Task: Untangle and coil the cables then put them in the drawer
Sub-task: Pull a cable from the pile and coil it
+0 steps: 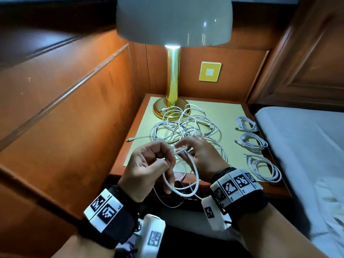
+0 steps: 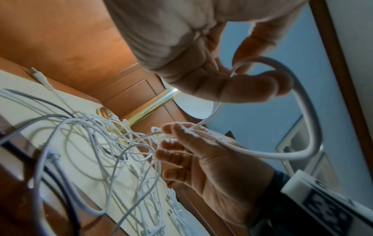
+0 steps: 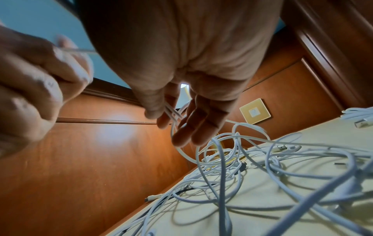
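Observation:
A tangle of white cables [image 1: 186,127] lies on the nightstand's pale mat [image 1: 229,116]. Both hands are raised above its front edge with one white cable [image 1: 186,192] between them; its loops hang below them. My left hand [image 1: 154,161] grips that cable [image 2: 302,111], fingers curled round it and thumb [image 2: 242,89] pressed to it. My right hand [image 1: 201,157] pinches the strands [image 3: 171,115] between thumb and forefinger, with the other fingers [image 3: 191,127] loosely extended. Three coiled cables [image 1: 247,124], [image 1: 253,141], [image 1: 264,168] lie along the mat's right side. No drawer is plainly visible.
A brass lamp [image 1: 173,90] with a white shade stands at the back of the nightstand, its base touched by the tangle. One plug end [image 1: 128,140] sticks out left. Wood panelling is on the left, a bed [image 1: 307,146] on the right, and a yellow wall plate [image 1: 210,71] behind.

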Demonstrator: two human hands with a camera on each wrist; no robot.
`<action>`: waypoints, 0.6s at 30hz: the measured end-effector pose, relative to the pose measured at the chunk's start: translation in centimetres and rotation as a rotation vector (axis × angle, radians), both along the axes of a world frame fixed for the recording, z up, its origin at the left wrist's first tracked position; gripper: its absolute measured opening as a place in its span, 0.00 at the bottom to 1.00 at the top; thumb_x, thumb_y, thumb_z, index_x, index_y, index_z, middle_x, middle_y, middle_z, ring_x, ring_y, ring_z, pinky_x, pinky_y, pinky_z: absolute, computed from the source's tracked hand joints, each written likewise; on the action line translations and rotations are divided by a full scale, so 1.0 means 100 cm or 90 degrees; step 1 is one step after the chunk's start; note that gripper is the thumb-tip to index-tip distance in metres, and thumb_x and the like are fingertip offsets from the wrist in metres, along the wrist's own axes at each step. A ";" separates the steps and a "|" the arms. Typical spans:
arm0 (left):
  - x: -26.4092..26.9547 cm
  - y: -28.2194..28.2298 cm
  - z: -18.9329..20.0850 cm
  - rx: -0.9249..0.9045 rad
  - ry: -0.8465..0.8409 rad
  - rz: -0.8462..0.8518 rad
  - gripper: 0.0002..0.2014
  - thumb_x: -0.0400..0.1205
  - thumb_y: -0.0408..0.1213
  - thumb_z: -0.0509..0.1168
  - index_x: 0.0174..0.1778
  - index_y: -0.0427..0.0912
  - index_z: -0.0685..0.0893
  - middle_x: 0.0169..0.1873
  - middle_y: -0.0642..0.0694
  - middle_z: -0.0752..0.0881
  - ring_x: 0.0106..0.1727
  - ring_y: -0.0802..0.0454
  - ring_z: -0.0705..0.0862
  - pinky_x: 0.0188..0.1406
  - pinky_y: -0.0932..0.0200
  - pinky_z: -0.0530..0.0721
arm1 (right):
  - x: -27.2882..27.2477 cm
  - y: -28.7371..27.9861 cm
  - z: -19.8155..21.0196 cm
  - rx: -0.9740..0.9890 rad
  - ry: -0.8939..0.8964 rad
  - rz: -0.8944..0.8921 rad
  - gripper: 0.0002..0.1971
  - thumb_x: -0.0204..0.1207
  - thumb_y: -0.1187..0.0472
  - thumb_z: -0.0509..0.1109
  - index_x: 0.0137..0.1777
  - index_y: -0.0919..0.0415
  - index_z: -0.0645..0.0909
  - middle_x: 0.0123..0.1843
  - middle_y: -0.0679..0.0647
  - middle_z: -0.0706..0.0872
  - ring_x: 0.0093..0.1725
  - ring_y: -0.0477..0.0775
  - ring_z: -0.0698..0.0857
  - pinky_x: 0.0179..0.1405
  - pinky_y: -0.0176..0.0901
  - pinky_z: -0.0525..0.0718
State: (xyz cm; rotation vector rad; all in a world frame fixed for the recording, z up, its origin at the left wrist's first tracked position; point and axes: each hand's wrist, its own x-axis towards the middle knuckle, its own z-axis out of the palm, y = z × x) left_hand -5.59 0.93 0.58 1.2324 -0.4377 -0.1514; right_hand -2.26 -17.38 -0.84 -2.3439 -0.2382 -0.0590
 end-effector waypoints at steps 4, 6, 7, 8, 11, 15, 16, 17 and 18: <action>0.014 0.003 -0.007 0.009 0.108 0.035 0.10 0.80 0.30 0.55 0.56 0.36 0.74 0.35 0.30 0.83 0.22 0.40 0.81 0.22 0.55 0.80 | 0.004 -0.005 -0.001 0.033 -0.073 -0.032 0.07 0.84 0.56 0.68 0.51 0.55 0.86 0.48 0.52 0.87 0.47 0.53 0.87 0.50 0.53 0.85; 0.026 0.004 -0.017 0.126 0.106 0.121 0.10 0.82 0.28 0.54 0.56 0.40 0.74 0.42 0.33 0.85 0.28 0.41 0.85 0.24 0.53 0.83 | 0.005 -0.008 0.004 0.104 -0.098 -0.035 0.12 0.86 0.52 0.64 0.52 0.57 0.86 0.45 0.51 0.89 0.44 0.50 0.89 0.44 0.49 0.87; 0.032 0.004 -0.023 0.222 0.075 0.164 0.11 0.81 0.29 0.56 0.56 0.44 0.75 0.46 0.37 0.86 0.31 0.44 0.87 0.28 0.49 0.86 | 0.005 -0.010 0.007 0.150 -0.105 -0.038 0.14 0.86 0.51 0.62 0.53 0.58 0.86 0.44 0.51 0.90 0.42 0.50 0.90 0.41 0.45 0.86; 0.038 0.004 -0.029 0.319 0.036 0.189 0.12 0.78 0.34 0.59 0.57 0.48 0.76 0.48 0.42 0.86 0.35 0.46 0.89 0.34 0.44 0.90 | 0.005 -0.012 0.009 0.203 -0.104 -0.044 0.15 0.87 0.52 0.60 0.52 0.58 0.86 0.43 0.51 0.90 0.41 0.50 0.90 0.38 0.41 0.85; 0.044 -0.002 -0.036 0.430 -0.036 0.189 0.22 0.74 0.45 0.66 0.66 0.60 0.75 0.56 0.55 0.82 0.43 0.47 0.89 0.47 0.38 0.90 | 0.002 -0.018 0.018 0.436 -0.058 -0.058 0.17 0.85 0.51 0.59 0.48 0.60 0.85 0.41 0.55 0.90 0.40 0.56 0.89 0.35 0.44 0.81; 0.046 -0.023 -0.034 0.346 -0.131 0.180 0.32 0.80 0.40 0.75 0.75 0.70 0.71 0.66 0.55 0.77 0.44 0.59 0.88 0.47 0.57 0.90 | -0.008 -0.021 0.031 0.726 0.042 0.013 0.17 0.83 0.54 0.58 0.39 0.61 0.83 0.36 0.60 0.85 0.34 0.57 0.83 0.34 0.45 0.79; 0.045 -0.029 -0.033 0.321 -0.154 0.166 0.33 0.80 0.36 0.75 0.75 0.69 0.71 0.68 0.55 0.76 0.45 0.60 0.88 0.47 0.61 0.89 | -0.011 -0.021 0.034 0.762 0.072 0.029 0.19 0.85 0.55 0.57 0.36 0.59 0.82 0.35 0.59 0.84 0.33 0.57 0.81 0.35 0.45 0.78; 0.044 -0.034 -0.033 0.298 -0.171 0.152 0.33 0.80 0.34 0.75 0.73 0.70 0.72 0.70 0.54 0.76 0.45 0.62 0.89 0.47 0.61 0.89 | -0.014 -0.021 0.036 0.788 0.105 0.040 0.20 0.85 0.55 0.56 0.34 0.57 0.81 0.33 0.57 0.82 0.32 0.56 0.80 0.35 0.46 0.78; 0.043 -0.039 -0.033 0.283 -0.178 0.144 0.32 0.80 0.34 0.75 0.70 0.72 0.73 0.70 0.54 0.77 0.46 0.62 0.89 0.47 0.59 0.90 | -0.016 -0.021 0.037 0.808 0.134 0.046 0.21 0.85 0.54 0.55 0.32 0.56 0.79 0.31 0.57 0.80 0.32 0.56 0.78 0.36 0.47 0.77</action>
